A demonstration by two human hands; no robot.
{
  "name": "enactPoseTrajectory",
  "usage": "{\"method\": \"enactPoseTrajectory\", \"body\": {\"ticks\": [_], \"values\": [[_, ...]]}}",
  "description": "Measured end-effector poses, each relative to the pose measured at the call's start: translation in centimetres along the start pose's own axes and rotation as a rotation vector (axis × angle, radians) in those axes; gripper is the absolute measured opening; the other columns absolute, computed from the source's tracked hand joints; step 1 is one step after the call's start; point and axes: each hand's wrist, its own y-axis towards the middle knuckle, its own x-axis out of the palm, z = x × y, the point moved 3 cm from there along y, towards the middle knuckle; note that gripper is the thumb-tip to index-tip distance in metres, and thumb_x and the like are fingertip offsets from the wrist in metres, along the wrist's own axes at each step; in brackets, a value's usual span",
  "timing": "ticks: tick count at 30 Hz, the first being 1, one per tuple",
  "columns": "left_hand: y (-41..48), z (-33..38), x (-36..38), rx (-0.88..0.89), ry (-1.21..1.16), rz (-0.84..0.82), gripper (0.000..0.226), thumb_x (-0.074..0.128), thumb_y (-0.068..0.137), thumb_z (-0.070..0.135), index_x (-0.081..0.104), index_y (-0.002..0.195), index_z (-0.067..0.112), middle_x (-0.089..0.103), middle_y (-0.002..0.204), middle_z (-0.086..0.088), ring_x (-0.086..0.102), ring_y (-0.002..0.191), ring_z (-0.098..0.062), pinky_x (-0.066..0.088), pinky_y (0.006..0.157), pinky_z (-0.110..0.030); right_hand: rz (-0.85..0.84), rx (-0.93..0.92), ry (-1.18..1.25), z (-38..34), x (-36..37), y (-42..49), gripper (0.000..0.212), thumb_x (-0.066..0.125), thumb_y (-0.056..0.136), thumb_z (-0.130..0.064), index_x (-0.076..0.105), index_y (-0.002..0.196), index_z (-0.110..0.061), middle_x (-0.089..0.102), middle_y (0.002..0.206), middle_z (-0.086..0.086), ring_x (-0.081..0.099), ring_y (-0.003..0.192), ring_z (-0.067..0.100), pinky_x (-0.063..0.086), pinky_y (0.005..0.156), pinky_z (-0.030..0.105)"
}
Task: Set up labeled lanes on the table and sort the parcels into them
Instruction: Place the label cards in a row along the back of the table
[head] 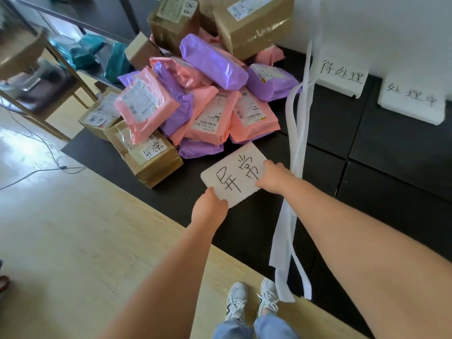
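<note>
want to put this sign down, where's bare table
Bare black table lies around the sign, between the parcel pile and the near edge. Right of the white strips, the stretch before the two wall signs is bare too. The pile crowds the back left.

I see through one wide-angle camera worn on my head. It faces forward and tilts steeply down along my arms, so my shoes (236,299) show at the bottom edge. My forearms loom large in the foreground, close to the lens. My left grip (209,207) and right grip (274,177) meet near the frame's middle, both holding the white card (233,176). The bench (171,199) runs slantwise from lower right to upper left. The parcel pile (195,101) lies farther off, above centre. The wall (391,25) fills the upper right corner and the floor (61,228) the lower left.
</note>
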Motion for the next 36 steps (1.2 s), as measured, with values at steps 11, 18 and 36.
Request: {"method": "enactPoseTrajectory", "body": {"ticks": [11, 18, 36], "values": [[-1.8, 1.2, -4.0, 0.155, -0.307, 0.273, 0.044, 0.067, 0.089, 0.016, 0.053, 0.129, 0.025, 0.061, 0.123, 0.002, 0.061, 0.101, -0.013, 0.042, 0.06, -0.017, 0.274, 0.018, 0.238, 1.6, -2.7, -4.4, 0.025, 0.055, 0.091, -0.02, 0.057, 0.114, -0.013, 0.06, 0.113, 0.008, 0.062, 0.089, 0.024, 0.057, 0.079, 0.042], [-4.4, 7.0, -3.6, 0.393, -0.37, 0.165, 0.053, 0.071, 0.085, 0.012, 0.056, 0.133, 0.025, 0.064, 0.121, 0.002, 0.064, 0.099, -0.012, 0.043, 0.061, -0.016, 0.557, 0.1, 0.468, 7.5, -5.8, -10.9, 0.023, 0.058, 0.094, -0.013, 0.056, 0.117, -0.015, 0.064, 0.117, 0.005, 0.059, 0.089, 0.015, 0.054, 0.064, 0.028], [-22.7, 26.3, 18.2, 0.632, -0.254, -0.049, 0.045, 0.07, 0.089, 0.016, 0.052, 0.13, 0.016, 0.063, 0.121, 0.0, 0.057, 0.095, -0.009, 0.039, 0.061, -0.014, 0.81, 0.388, 0.643, 40.0, -10.9, -26.0, 0.031, 0.063, 0.094, -0.016, 0.055, 0.124, -0.018, 0.062, 0.121, 0.003, 0.057, 0.083, 0.01, 0.041, 0.055, 0.021]]}}
